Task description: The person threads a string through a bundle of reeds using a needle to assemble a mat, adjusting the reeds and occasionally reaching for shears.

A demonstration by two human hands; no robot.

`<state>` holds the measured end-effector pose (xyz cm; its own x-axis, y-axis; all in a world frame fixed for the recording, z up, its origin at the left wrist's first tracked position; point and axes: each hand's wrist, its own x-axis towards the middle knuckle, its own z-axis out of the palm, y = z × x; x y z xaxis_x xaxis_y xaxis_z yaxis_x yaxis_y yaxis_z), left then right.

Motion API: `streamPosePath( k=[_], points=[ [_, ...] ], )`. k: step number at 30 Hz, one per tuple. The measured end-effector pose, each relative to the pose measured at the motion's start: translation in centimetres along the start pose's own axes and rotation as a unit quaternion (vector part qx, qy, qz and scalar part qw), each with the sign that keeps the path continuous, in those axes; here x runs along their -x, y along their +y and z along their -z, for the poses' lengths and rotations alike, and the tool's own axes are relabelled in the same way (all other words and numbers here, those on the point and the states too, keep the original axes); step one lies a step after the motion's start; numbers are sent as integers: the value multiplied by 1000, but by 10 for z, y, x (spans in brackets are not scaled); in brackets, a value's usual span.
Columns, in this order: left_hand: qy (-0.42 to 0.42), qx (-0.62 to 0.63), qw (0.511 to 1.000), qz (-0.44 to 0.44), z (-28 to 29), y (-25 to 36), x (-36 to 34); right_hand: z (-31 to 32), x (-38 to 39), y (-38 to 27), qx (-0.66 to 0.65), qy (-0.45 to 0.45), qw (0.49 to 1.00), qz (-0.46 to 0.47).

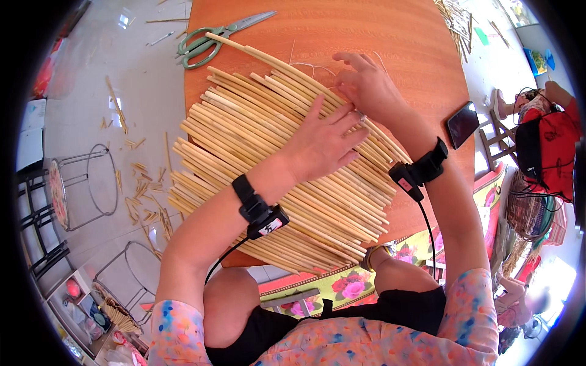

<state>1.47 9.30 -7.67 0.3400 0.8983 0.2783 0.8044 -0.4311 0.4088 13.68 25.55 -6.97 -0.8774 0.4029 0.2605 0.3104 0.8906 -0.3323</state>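
A mat of many pale straw-coloured sticks (262,152), laid side by side in slanting rows, covers much of the orange wooden table (421,67) and overhangs its near edge. My left hand (326,141) lies on top with its fingers spread, pressing near the far right part of the sticks. Just beyond it, at the far edge of the bundle, my right hand (372,88) has curled fingers with the index finger partly stretched. A thin white thread (312,65) runs to its fingertips, which seem to pinch it. Thread contact is partly hidden by the fingers.
Green-handled scissors (204,47) lie at the table's far left corner, touching the sticks. A dark phone (462,125) rests at the right edge. Stick offcuts (146,189) litter the tiled floor on the left, near a round stool (59,194). Another person sits at the right.
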Motion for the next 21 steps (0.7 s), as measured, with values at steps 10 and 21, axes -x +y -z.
streamPosePath(
  k=[10, 21],
  points=[
    [31, -57, 995, 79, 22, -30, 7, 5, -2, 2, 15, 2, 1000, 2],
    [6, -46, 995, 92, 13, -31, 13, 11, -9, 6, 123, 61, 988, 73]
  ],
)
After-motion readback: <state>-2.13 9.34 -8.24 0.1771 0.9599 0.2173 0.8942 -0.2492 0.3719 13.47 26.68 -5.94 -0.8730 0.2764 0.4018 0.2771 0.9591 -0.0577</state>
